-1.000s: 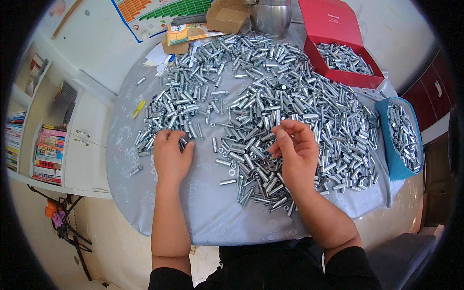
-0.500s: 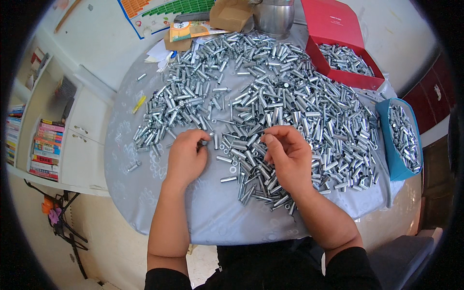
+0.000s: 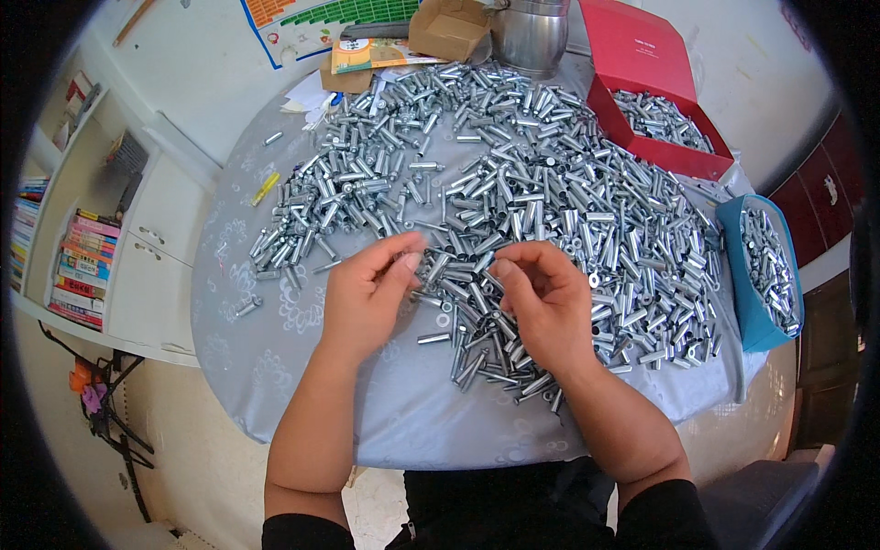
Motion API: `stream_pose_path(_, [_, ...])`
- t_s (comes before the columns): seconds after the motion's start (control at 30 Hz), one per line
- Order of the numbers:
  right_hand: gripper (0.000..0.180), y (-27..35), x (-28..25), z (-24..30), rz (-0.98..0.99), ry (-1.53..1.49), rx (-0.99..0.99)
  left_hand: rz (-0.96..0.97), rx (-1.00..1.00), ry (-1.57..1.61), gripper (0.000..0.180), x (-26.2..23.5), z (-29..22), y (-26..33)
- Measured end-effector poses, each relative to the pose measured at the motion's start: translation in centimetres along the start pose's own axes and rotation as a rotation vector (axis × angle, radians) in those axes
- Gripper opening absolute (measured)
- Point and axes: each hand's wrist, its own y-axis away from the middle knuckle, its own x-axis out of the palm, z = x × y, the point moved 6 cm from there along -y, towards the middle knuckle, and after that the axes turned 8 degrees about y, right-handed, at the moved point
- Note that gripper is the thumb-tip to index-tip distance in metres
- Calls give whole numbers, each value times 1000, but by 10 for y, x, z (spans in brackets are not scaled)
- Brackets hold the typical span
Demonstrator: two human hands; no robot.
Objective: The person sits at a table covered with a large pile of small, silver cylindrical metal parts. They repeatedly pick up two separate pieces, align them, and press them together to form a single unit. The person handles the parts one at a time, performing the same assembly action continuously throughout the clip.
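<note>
A big heap of silver metal sleeves, bolts and washers (image 3: 632, 266) covers much of the table. At the heap's near left edge is my left hand (image 3: 368, 295), thumb and fingers brought together in a pinch; whatever is at the fingertips blends into the metal behind. My right hand (image 3: 550, 307) hovers over the front of the heap, its fingers curled and the thumb against the forefinger. What it holds, if anything, is too small to make out. A loose washer (image 3: 443, 320) and a short sleeve (image 3: 434, 338) lie between the two hands.
A red box (image 3: 655, 137) full of metal parts stands at the back right, a blue fabric bin (image 3: 747, 275) of similar parts at the right edge. Behind the heap are a metal pot (image 3: 530, 38) and a cardboard box (image 3: 449, 29). A yellow pen-like object (image 3: 265, 189) lies at left.
My left hand has moved up and to the right, closer to my right hand, its fingers now pointing toward it. My right hand has stayed almost in place. The view has shifted slightly.
</note>
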Motion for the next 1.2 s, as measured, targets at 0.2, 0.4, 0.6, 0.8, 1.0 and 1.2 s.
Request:
stream_pose_path(0.2, [15, 2, 8, 2, 107, 121, 1, 265, 83, 540, 32, 21, -12, 6])
stream_pose_path(0.4, [17, 1, 7, 6, 141, 212, -103, 273, 72, 510, 31, 33, -16, 12])
stream_pose_path(0.6, [15, 1, 5, 6, 184, 85, 39, 188, 34, 287, 24, 26, -3, 11])
stream_pose_path(0.8, [16, 1, 8, 11, 129, -3, -41, 171, -4, 308, 23, 24, -1, 7])
stream_pose_path(1.0, [21, -2, 5, -3, 185, 117, -30, 184, 15, 350, 25, 28, -4, 10])
stream_pose_path(1.2, [22, 1, 5, 1, 177, 188, -31, 194, 21, 366, 26, 27, -4, 9])
